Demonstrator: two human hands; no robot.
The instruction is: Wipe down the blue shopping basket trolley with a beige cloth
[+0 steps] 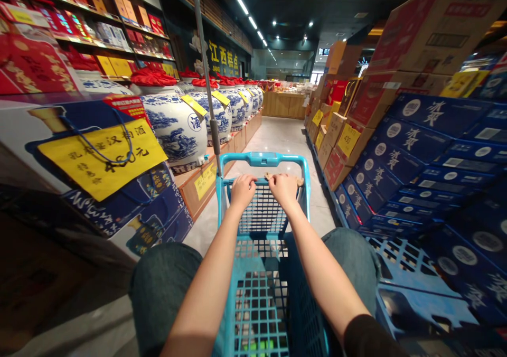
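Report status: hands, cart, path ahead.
Left hand, right hand gripping cart's upper edge. Cart between knees. Jars left, boxes right, counter at aisle's far end.

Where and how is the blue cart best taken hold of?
Probably by the top crossbar, left hand and right hand either side of its thicker middle, coming from the near side and over the top: the bar stands raised, with open space beneath to curl around.
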